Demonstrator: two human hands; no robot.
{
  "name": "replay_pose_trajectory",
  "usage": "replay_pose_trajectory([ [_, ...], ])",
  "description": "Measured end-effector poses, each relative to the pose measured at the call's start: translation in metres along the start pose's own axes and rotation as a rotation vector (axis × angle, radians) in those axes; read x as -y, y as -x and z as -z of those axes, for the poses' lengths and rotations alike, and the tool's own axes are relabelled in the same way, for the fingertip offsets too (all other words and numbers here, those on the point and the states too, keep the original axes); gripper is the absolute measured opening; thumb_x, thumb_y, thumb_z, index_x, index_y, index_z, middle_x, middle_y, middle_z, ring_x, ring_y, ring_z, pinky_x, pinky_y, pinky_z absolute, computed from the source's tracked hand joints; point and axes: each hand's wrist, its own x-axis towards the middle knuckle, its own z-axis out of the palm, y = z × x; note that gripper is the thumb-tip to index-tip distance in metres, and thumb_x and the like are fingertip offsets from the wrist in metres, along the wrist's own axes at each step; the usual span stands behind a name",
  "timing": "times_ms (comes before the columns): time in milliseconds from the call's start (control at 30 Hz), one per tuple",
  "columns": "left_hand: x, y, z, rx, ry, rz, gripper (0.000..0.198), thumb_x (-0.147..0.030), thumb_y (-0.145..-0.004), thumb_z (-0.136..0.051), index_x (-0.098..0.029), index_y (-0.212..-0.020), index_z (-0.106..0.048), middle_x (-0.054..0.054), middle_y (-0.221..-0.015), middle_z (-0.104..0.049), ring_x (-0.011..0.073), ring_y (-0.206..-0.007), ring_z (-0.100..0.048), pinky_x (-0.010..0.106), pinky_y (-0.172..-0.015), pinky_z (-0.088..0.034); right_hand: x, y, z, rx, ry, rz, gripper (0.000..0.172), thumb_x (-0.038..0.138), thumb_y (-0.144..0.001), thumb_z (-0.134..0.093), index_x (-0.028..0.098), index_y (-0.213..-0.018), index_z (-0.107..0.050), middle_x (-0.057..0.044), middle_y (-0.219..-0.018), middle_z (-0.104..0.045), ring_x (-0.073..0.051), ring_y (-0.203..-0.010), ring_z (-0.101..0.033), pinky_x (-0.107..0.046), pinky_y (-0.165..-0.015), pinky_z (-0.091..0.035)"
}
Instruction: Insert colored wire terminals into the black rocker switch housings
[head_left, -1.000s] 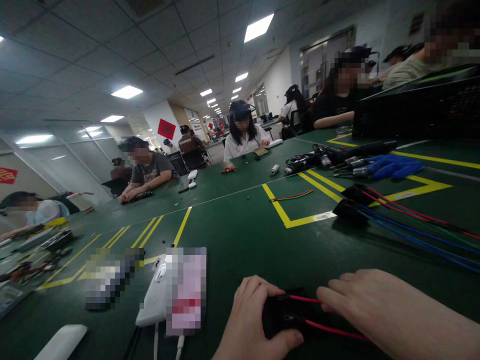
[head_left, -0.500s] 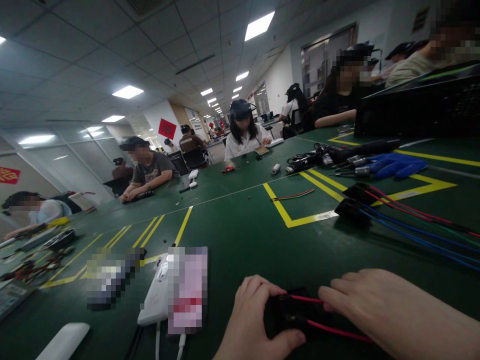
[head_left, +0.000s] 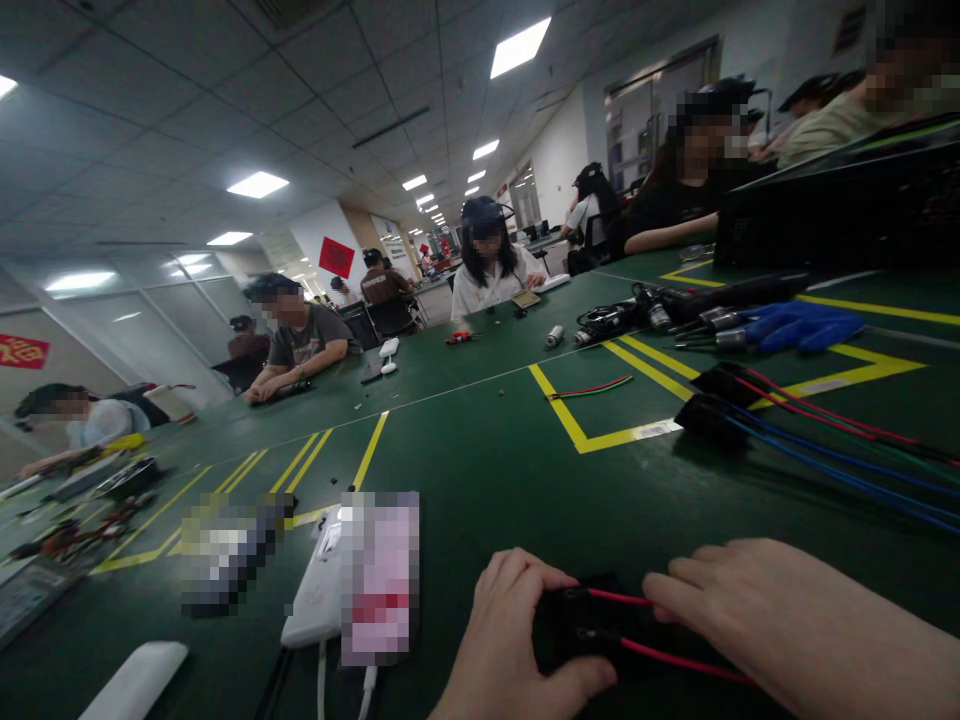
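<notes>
Bare left grip (head_left: 504,632), right grip (head_left: 716,590) and forearm (head_left: 855,635)

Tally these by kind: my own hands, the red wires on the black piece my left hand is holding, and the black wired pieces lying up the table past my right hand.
Hands: 2, left hand and right hand
Red wires: 2, upper red wire and lower red wire
Black pieces: 2, farther piece and nearer piece
Total: 6

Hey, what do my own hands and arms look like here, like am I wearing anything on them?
Both your left hand and right hand are bare, with no gloves or rings visible. Your right forearm shows no sleeve, watch or bracelet as far as the picture's edge. Your left forearm is out of frame.
</notes>
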Motion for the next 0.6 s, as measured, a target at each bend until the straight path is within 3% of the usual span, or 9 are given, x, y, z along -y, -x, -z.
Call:
replay_pose_trajectory([
  [133, 0.001, -0.001, 0.0, -0.004, -0.006, -0.004, 0.047, -0.024, -0.08, -0.093, -0.019, -0.122, -0.073, 0.013, -0.127, -0.07, 0.0382, -0.123, -0.063, 0.055, -0.109, -0.05, 0.001, -0.004, 0.008, -0.056, 0.001, 0.01, 0.049, -0.007, -0.078, -0.069, 0.029, -0.11, -0.068, 0.005, -0.092, -0.084, -0.019, -0.071, -0.08, -0.034, -0.065, -0.05],
  [300, -0.001, 0.0, -0.001, -0.001, -0.005, -0.001, 0.049, -0.015, -0.078, -0.09, -0.017, -0.124, -0.073, 0.013, -0.127, -0.07, 0.0386, -0.125, -0.063, 0.055, -0.11, -0.049, 0.003, -0.007, 0.019, -0.157, 0.007, 0.032, 0.044, -0.005, -0.081, -0.068, 0.029, -0.108, -0.069, 0.005, -0.09, -0.084, -0.019, -0.069, -0.078, -0.035, -0.065, -0.05],
  [500, -0.001, 0.0, -0.001, -0.003, 0.002, 0.008, 0.048, -0.013, -0.078, -0.09, -0.017, -0.123, -0.074, 0.014, -0.128, -0.07, 0.0391, -0.127, -0.063, 0.055, -0.111, -0.049, 0.004, -0.008, 0.01, -0.07, -0.002, -0.002, 0.043, -0.007, -0.078, -0.072, 0.029, -0.101, -0.072, 0.007, -0.079, -0.079, -0.018, -0.06, -0.075, -0.034, -0.056, -0.045],
  [600, -0.002, 0.001, 0.0, 0.005, -0.001, 0.014, 0.049, -0.014, -0.078, -0.091, -0.017, -0.124, -0.074, 0.014, -0.128, -0.07, 0.0391, -0.127, -0.063, 0.055, -0.111, -0.049, 0.004, -0.009, 0.012, -0.087, 0.007, 0.003, 0.047, -0.006, -0.073, -0.073, 0.028, -0.105, -0.073, 0.006, -0.084, -0.081, -0.019, -0.064, -0.077, -0.034, -0.059, -0.048],
])
